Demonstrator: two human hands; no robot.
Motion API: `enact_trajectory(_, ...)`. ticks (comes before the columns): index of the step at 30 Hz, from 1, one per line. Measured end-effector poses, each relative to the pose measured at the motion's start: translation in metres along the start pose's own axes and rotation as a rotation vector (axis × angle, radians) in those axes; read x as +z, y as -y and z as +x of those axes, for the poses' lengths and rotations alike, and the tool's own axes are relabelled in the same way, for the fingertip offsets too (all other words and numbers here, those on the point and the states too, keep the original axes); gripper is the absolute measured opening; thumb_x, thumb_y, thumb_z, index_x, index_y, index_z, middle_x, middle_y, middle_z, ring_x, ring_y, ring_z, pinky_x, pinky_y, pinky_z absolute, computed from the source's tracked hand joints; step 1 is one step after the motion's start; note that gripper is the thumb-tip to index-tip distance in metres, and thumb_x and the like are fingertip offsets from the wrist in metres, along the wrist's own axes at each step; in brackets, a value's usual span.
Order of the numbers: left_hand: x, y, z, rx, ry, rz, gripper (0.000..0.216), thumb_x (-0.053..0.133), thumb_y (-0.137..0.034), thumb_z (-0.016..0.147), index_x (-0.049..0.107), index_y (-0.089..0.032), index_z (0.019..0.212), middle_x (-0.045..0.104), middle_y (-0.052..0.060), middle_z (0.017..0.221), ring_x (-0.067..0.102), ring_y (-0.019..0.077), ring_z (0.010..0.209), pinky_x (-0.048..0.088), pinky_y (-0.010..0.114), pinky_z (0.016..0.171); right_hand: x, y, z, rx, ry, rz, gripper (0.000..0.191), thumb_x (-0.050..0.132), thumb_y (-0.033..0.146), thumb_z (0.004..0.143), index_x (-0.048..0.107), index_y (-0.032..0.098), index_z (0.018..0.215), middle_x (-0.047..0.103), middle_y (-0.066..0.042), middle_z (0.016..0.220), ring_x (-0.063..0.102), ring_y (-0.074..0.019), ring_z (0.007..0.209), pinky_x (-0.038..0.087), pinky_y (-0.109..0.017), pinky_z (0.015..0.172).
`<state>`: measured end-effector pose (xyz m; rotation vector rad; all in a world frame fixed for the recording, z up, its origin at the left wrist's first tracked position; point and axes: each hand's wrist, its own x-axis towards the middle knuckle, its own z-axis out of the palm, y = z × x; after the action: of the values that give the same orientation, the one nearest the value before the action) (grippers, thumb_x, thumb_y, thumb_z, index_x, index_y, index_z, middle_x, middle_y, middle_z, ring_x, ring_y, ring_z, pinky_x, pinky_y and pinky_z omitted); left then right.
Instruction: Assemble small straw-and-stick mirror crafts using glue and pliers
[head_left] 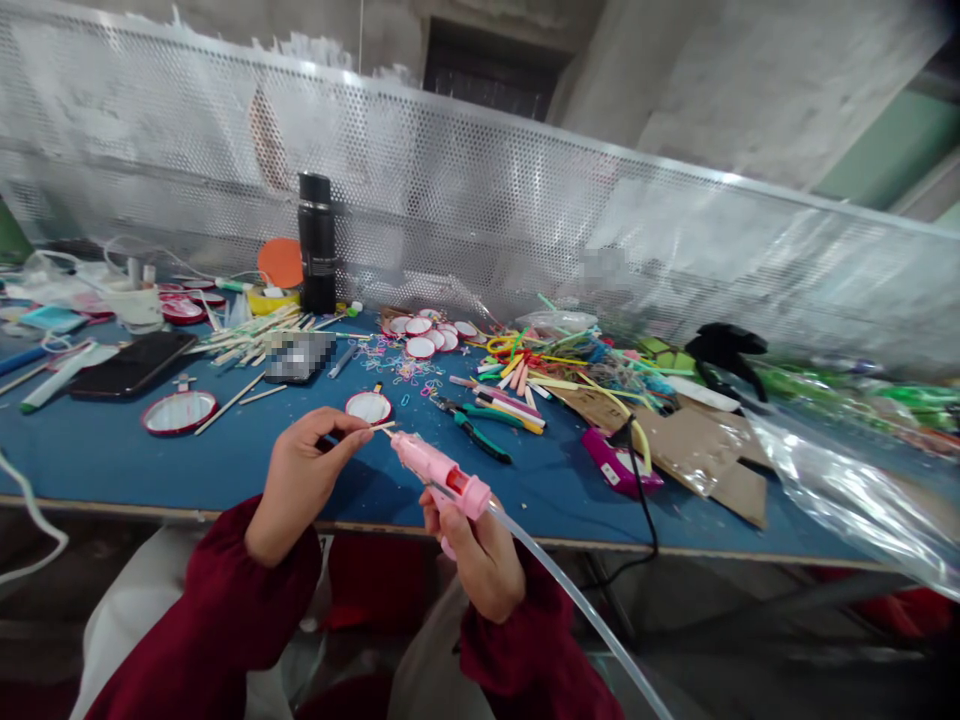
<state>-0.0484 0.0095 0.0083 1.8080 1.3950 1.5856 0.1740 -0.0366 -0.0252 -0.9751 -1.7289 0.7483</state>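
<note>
My right hand (487, 565) is wrapped round the handle of a pink glue gun (427, 462). A long clear glue stick (574, 592) trails from the gun's back end. With thumb and forefinger, my left hand (304, 475) pinches a short pale stick (383, 426). The gun's nozzle is right by this stick; whether they touch I cannot tell. Just behind lies a small round red-rimmed disc (368, 406) with a tab on top. To the right of the nozzle are green-handled pliers (480, 436).
The blue table (247, 470) carries a larger red-rimmed disc (180, 411), a phone (135, 364), a black bottle (317, 245), several small discs (421, 346), coloured clips (405, 366), markers (510, 405), a purple device (619, 462) with a black cord, and cardboard (686, 445). A perforated metal screen (465, 200) stands behind.
</note>
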Motion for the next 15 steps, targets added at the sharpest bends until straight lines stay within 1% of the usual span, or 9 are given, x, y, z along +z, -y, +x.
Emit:
enact_trajectory(5, 0.0, -0.0009, -0.0006, 0.017, -0.006, 0.003, 0.013, 0.072, -0.034, 0.084, 0.075, -0.022, 0.082, 0.073, 0.0, 0.084, 0.064, 0.0161, 0.079, 0.045, 0.027, 0.074, 0.0017, 0.0016, -0.0007, 0.02, -0.008, 0.012, 0.043, 0.042, 0.051, 0.099, 0.07, 0.018, 0.101, 0.061, -0.003, 0.07, 0.05, -0.0126, 0.056, 0.039, -0.024, 0.05)
enact_trajectory(11, -0.0002, -0.0013, 0.0001, 0.019, 0.008, -0.007, 0.013, 0.072, -0.034, 0.084, 0.076, -0.022, 0.082, 0.074, 0.0, 0.085, 0.064, 0.0164, 0.08, 0.045, 0.027, 0.074, -0.0002, 0.0012, 0.0011, 0.024, 0.036, 0.013, 0.044, 0.04, 0.051, 0.1, 0.069, 0.018, 0.099, 0.061, -0.004, 0.07, 0.052, -0.0135, 0.059, 0.039, -0.024, 0.051)
enact_trajectory(15, -0.0004, -0.0019, -0.0001, 0.016, 0.003, -0.02, 0.013, 0.072, -0.034, 0.083, 0.076, -0.022, 0.081, 0.074, 0.001, 0.084, 0.064, 0.017, 0.08, 0.046, 0.028, 0.074, -0.0002, -0.001, 0.0013, 0.026, 0.036, 0.015, 0.043, 0.041, 0.051, 0.1, 0.068, 0.018, 0.098, 0.061, -0.004, 0.071, 0.052, -0.0134, 0.06, 0.04, -0.024, 0.052)
